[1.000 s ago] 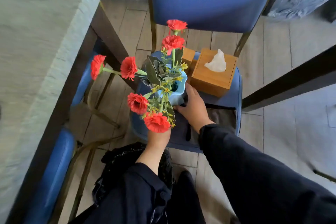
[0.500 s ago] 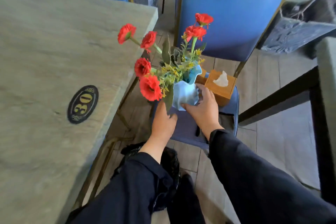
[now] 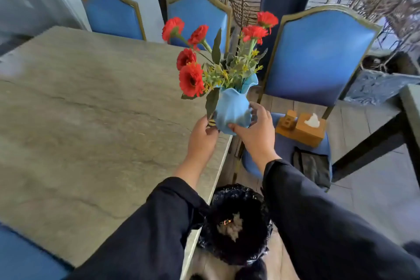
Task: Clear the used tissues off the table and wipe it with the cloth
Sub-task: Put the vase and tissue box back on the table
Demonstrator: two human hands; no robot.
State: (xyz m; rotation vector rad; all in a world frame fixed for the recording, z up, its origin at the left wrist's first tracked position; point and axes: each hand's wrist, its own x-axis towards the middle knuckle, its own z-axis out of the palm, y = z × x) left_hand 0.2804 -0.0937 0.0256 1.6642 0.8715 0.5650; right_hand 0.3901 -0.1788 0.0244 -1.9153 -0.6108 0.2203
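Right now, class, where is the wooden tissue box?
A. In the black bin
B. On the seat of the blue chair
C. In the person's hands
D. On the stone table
B: the tissue box sits on the seat of the blue chair, beside the table, while both hands hold the blue vase.
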